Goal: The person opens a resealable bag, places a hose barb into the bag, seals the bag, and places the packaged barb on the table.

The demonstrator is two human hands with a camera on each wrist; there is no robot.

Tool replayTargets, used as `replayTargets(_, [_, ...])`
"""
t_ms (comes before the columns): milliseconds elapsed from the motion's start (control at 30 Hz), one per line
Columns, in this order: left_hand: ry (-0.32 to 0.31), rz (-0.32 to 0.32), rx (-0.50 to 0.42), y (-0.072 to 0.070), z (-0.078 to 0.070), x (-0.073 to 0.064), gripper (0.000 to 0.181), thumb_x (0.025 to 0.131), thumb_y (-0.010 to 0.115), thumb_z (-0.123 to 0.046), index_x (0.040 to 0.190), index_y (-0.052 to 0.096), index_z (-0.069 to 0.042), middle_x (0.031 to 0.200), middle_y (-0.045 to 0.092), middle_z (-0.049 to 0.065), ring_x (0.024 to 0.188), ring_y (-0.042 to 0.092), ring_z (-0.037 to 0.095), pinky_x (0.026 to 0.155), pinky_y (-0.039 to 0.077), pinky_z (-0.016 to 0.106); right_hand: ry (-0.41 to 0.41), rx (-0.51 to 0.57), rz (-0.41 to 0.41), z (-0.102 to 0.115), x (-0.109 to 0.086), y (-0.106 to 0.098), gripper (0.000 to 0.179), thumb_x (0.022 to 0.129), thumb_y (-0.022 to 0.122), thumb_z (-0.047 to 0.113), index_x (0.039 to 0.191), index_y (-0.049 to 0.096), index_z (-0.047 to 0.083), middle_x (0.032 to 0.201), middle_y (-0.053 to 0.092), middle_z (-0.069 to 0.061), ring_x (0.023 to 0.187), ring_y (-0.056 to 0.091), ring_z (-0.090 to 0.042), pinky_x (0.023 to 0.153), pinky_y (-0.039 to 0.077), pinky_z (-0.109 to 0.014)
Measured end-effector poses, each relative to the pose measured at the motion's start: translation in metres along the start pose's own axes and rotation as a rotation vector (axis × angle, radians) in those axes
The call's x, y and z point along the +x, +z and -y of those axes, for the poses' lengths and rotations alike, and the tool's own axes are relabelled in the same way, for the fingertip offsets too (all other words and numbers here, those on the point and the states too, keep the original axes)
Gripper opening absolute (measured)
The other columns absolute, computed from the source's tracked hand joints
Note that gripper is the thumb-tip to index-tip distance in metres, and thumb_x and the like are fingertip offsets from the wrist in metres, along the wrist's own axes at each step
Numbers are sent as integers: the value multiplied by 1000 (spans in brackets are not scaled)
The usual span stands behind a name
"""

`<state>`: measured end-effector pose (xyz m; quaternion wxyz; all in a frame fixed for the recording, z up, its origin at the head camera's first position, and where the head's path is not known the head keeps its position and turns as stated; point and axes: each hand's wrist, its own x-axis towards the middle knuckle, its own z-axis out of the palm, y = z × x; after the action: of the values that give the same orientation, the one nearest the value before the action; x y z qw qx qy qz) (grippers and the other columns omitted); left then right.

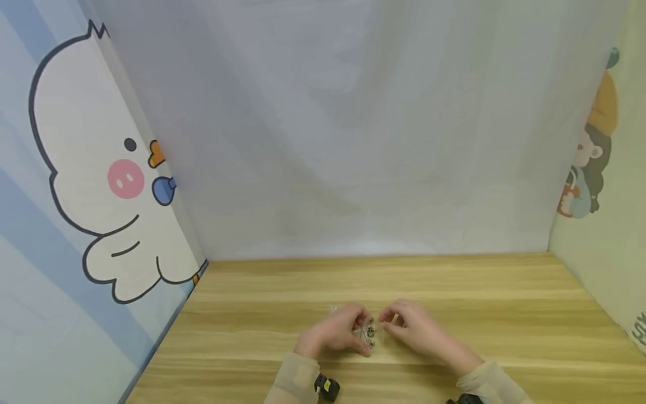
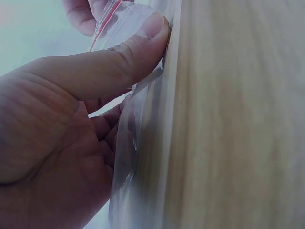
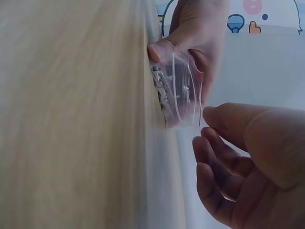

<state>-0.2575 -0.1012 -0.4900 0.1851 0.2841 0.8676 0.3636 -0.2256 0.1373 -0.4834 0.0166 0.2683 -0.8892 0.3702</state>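
A small clear zip bag [image 3: 183, 102] with a red line along its mouth stands tilted just above the wooden table. Small shiny metal pieces [image 1: 370, 332], too blurred to name, lie along the bag's lower side. My left hand [image 1: 335, 330] grips the bag from the left, its thumb [image 2: 138, 52] across the plastic. From the right, my right hand [image 1: 416, 330] pinches the red-lined edge between thumb and forefinger. The other right-hand fingers [image 3: 214, 191] curl loosely below. More clear plastic [image 2: 126, 157] hangs under the left palm.
The wood-grain table [image 1: 242, 297] runs back to a pale grey curtain [image 1: 353, 140]. Printed cloth walls stand on both sides, the left one with a white cartoon bird [image 1: 81, 140]. A black wrist camera [image 1: 328, 387] sits by the left sleeve.
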Motion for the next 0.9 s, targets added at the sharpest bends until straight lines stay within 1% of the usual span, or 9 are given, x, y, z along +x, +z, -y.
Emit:
replayTargets(133, [-4,-12,1,-1,1,0,56,73,99,-11,117,64,-11,103,58,-7,94,53,7,89,49,27,-13,17,53,0,2,-3,3,99,76,15,102,77,12,87,67,12,76,58,-1,68,52,-26])
replayTargets(267, [-3,-10,6,0,3,0,58,72,100,-11,118,64,-11,104,58,-7,95,54,7,89,49,26,-9,79,163,1,-1,-4,7,101,76,19,105,78,14,78,67,11,66,56,-2,61,50,-25])
replayTargets(333, [3,-9,6,1,3,0,58,72,100,-11,119,65,-11,105,59,-7,95,54,6,88,49,25,-1,128,226,3,-3,-2,10,101,76,21,109,78,16,78,69,9,64,57,-2,59,50,-25])
replayTargets(400, [9,-6,-1,1,3,1,59,72,100,-10,120,65,-10,105,59,-7,96,55,6,87,49,25,-10,165,279,4,-5,1,12,101,75,21,112,78,17,79,70,8,65,59,-2,59,52,-25])
replayTargets(467, [8,-2,-9,1,3,1,60,72,101,-10,121,65,-10,105,59,-7,96,55,7,87,49,24,-28,186,311,5,-6,3,11,101,75,20,111,79,17,80,71,9,67,59,-1,60,52,-24])
replayTargets(533, [8,-1,-13,1,3,1,63,71,101,-9,123,65,-9,106,59,-6,97,54,7,87,49,24,-57,192,322,5,-6,6,10,101,75,19,109,80,17,81,71,11,68,59,1,61,52,-23])
replayTargets(600, [6,1,-6,0,2,1,66,71,101,-9,127,65,-8,106,58,-7,97,54,7,88,49,24,-64,189,322,4,-6,7,8,101,75,19,106,80,16,82,70,13,68,56,2,61,51,-22])
replayTargets(767, [21,-4,34,-1,1,1,77,70,102,-11,136,63,-5,107,57,-6,98,53,6,92,48,24,-28,194,312,4,-5,9,10,100,77,24,99,81,15,82,71,13,68,56,1,62,50,-22])
replayTargets(900, [35,-1,61,-2,1,1,80,70,102,-13,139,62,-5,108,56,-5,99,52,7,93,48,23,-11,194,282,6,-5,9,16,99,78,27,89,79,15,79,71,12,66,56,0,59,50,-22])
